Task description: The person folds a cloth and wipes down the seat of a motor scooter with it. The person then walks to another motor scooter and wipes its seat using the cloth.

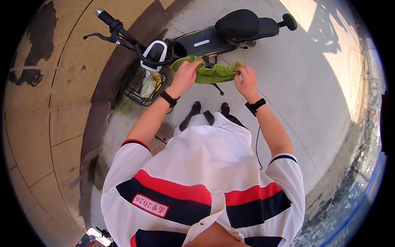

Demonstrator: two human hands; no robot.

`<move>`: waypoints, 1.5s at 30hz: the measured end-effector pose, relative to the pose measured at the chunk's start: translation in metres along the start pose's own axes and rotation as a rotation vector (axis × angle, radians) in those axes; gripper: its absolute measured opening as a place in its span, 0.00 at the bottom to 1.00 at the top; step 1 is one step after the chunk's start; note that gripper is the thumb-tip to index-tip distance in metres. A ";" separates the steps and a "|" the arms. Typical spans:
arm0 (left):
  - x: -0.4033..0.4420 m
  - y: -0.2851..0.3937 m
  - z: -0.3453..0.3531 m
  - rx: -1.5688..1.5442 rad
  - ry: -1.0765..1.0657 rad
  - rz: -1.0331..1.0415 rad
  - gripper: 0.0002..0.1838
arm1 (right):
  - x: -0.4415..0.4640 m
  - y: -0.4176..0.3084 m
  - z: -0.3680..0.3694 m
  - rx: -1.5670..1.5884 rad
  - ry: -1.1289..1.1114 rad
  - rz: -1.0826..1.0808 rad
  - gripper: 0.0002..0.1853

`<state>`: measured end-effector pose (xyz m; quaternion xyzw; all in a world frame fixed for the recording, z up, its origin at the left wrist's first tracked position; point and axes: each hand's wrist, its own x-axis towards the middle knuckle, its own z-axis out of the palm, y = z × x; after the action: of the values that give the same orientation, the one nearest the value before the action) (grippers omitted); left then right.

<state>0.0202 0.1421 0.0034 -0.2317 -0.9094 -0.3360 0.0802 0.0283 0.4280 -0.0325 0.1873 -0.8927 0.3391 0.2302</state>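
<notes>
A green cloth (216,75) is stretched between my two hands, bunched along its length. My left hand (186,76) grips its left end, near the scooter's front column. Its right end is pinched in the fingers of my right hand (246,82). Behind the cloth stands an electric scooter (197,43) with a black seat (238,24), a footboard and a handlebar (119,31). The cloth covers part of the scooter's near side. Whether it touches the scooter I cannot tell.
A black wire basket (133,88) on the scooter's front holds a yellow and pale green packet (150,84). A tan tiled wall (66,103) rises on the left. My feet (196,108) stand on grey pavement (296,107). Part of another vehicle (96,238) shows at the bottom left.
</notes>
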 end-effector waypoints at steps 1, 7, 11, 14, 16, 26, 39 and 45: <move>0.002 0.002 0.004 -0.012 0.034 0.042 0.21 | 0.001 0.000 0.001 0.001 0.007 -0.018 0.10; -0.003 0.011 -0.001 -0.081 0.045 0.010 0.17 | 0.007 -0.001 0.006 0.022 0.001 -0.044 0.10; -0.024 0.005 -0.009 -0.037 -0.002 -0.035 0.12 | 0.009 -0.002 0.009 0.042 -0.006 -0.007 0.10; -0.037 -0.002 -0.015 -0.018 0.051 -0.052 0.11 | 0.013 -0.006 0.010 0.027 0.030 0.015 0.09; -0.043 -0.008 -0.018 0.011 0.110 -0.017 0.11 | 0.015 -0.008 0.012 0.049 -0.007 0.078 0.08; -0.051 0.000 -0.034 -0.069 0.119 -0.116 0.20 | 0.036 -0.052 0.045 0.238 -0.163 -0.059 0.24; 0.013 -0.001 -0.009 0.207 -0.116 0.120 0.27 | 0.017 -0.027 0.033 0.051 -0.230 0.081 0.26; 0.029 -0.013 -0.010 0.104 -0.249 0.069 0.23 | 0.006 -0.026 0.020 0.016 -0.174 0.052 0.25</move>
<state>-0.0113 0.1376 0.0121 -0.2985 -0.9200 -0.2539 -0.0098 0.0302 0.3944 -0.0291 0.1946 -0.9112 0.3344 0.1415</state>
